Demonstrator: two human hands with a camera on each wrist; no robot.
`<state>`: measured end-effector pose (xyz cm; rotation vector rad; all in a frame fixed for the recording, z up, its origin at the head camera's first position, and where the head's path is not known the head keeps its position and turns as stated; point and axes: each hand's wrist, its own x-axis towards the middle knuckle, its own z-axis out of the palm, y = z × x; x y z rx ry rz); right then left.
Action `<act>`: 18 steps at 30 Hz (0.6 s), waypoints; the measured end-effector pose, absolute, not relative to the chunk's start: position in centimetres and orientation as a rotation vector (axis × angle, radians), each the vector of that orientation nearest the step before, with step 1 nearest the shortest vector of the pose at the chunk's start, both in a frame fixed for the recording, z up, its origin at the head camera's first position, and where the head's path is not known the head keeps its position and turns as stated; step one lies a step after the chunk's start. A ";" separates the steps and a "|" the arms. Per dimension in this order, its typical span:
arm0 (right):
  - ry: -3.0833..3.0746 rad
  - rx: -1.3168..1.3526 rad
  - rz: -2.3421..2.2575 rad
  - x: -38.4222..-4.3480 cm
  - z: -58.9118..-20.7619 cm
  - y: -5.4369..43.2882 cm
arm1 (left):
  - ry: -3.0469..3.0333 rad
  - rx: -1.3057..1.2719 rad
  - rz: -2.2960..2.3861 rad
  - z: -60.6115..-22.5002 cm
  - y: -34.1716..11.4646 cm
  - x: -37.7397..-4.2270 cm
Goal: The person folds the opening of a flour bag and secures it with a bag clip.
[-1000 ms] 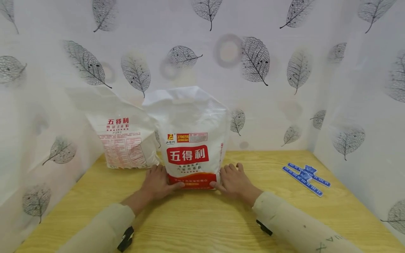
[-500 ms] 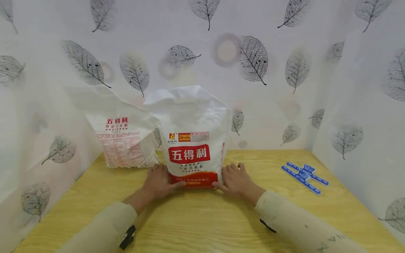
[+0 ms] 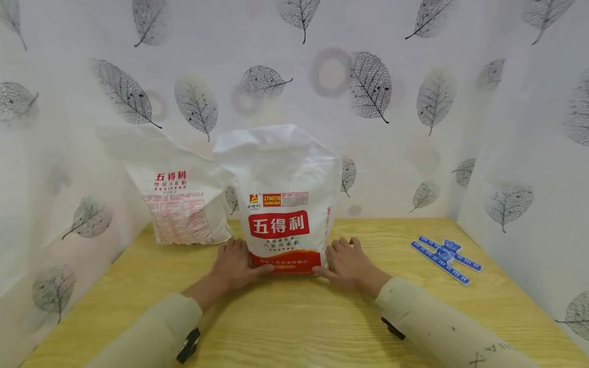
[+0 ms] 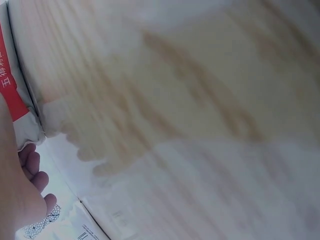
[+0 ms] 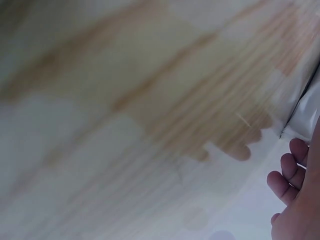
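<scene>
A white and red flour bag (image 3: 278,222) stands upright on the wooden table, its loose top sagging slightly. My left hand (image 3: 232,266) grips its lower left corner, thumb across the red band at the front. On the opposite side my right hand (image 3: 349,263) holds the lower right corner, with its thumb on the front too. The left wrist view shows the left hand (image 4: 20,185) with curled fingers at the bag's corner. At the right edge of the right wrist view, the right hand's fingers (image 5: 282,187) curl beside the white bag (image 5: 307,112).
Behind and to the left leans a second flour bag (image 3: 179,209), its printed back facing me. Two blue bag clips (image 3: 444,255) lie side by side on the right of the table (image 3: 285,327). A leaf-patterned curtain (image 3: 313,117) encloses the back and sides.
Both hands have shifted the front flour bag slightly to the right, widening the gap to the second bag. The clips and the second bag have stayed in place.
</scene>
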<state>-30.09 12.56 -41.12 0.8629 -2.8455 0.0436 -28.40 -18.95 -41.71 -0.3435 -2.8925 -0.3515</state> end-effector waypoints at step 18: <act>-2.867 0.825 0.027 -30.2 -41.5 12.8 | -2.895 -0.348 -0.311 -42.0 -18.7 -28.5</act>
